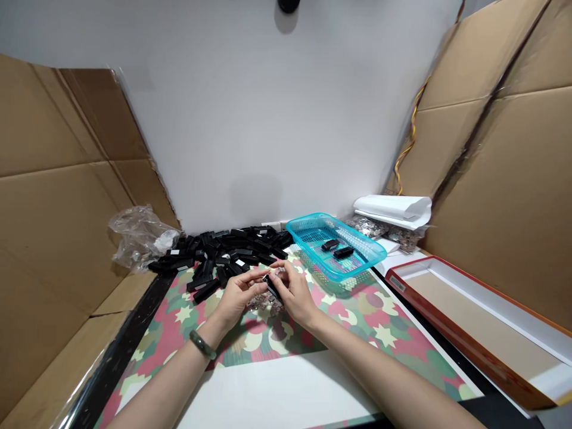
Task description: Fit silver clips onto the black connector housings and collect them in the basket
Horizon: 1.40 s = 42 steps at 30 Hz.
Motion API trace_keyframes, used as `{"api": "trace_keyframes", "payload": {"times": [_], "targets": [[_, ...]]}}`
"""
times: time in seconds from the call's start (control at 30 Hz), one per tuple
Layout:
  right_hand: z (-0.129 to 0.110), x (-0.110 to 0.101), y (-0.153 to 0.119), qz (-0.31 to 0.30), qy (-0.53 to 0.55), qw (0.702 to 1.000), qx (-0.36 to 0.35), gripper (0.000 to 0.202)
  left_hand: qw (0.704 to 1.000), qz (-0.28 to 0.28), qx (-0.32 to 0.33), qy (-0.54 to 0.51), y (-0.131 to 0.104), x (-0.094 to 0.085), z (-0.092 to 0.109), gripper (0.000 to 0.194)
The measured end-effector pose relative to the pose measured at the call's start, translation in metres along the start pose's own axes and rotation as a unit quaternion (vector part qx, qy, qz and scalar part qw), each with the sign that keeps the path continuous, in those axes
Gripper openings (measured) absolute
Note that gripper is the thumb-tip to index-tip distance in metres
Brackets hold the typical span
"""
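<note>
Over the middle of the patterned table sheet, my left hand (242, 293) and my right hand (292, 292) meet around a small black oblong plastic piece (271, 288). Fingers of both hands are closed on it, and they hide part of it. Beneath the hands lies a little heap of small shiny metal bits (264, 302), too fine to make out singly. A large pile of similar black pieces (223, 253) spreads just beyond my left hand. To the right stands a turquoise plastic basket (308, 252), with two black pieces (343, 252) inside.
Crumpled clear plastic (138, 232) rests at the left by a cardboard wall (53, 220). Bags of metal parts (402, 237) lie under white folded sheets (393, 208) at the back right. A shallow red-edged box (487, 322) sits at the right, beside another cardboard wall (509, 179).
</note>
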State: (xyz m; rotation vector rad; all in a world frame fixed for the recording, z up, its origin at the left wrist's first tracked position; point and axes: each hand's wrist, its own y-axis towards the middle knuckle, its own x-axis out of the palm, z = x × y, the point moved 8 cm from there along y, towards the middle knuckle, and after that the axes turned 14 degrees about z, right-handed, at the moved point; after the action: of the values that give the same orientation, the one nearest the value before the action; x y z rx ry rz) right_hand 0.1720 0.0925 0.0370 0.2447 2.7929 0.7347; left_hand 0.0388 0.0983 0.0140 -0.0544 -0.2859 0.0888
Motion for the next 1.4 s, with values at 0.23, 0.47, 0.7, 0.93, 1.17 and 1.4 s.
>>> {"api": "trace_keyframes", "payload": {"times": [0.23,0.47,0.7,0.93,1.17,1.4], "targets": [[-0.032,-0.016,-0.004,0.054,-0.006,0.99,-0.127,0.01,0.999,-0.031,0.012,0.018,0.002,-0.003,0.007,0.037],[-0.075,-0.014,-0.03,0.015,-0.05,0.913,-0.405,0.016,0.999,-0.035,-0.009,-0.004,0.002,-0.006,0.011,0.039],[-0.077,-0.011,-0.031,0.008,-0.074,0.909,-0.41,0.018,1.0,-0.03,0.0,0.007,0.003,-0.009,0.012,0.037],[-0.079,-0.009,-0.032,-0.015,-0.073,0.913,-0.402,0.025,1.0,-0.01,0.009,-0.01,0.005,-0.012,0.015,0.037],[-0.079,-0.01,-0.031,-0.009,-0.065,0.913,-0.404,0.02,1.0,-0.014,0.021,0.01,0.004,-0.012,0.014,0.036],[-0.078,-0.01,-0.03,0.0,-0.067,0.914,-0.4,0.021,1.0,-0.016,0.008,0.008,0.003,-0.01,0.012,0.039]]}}
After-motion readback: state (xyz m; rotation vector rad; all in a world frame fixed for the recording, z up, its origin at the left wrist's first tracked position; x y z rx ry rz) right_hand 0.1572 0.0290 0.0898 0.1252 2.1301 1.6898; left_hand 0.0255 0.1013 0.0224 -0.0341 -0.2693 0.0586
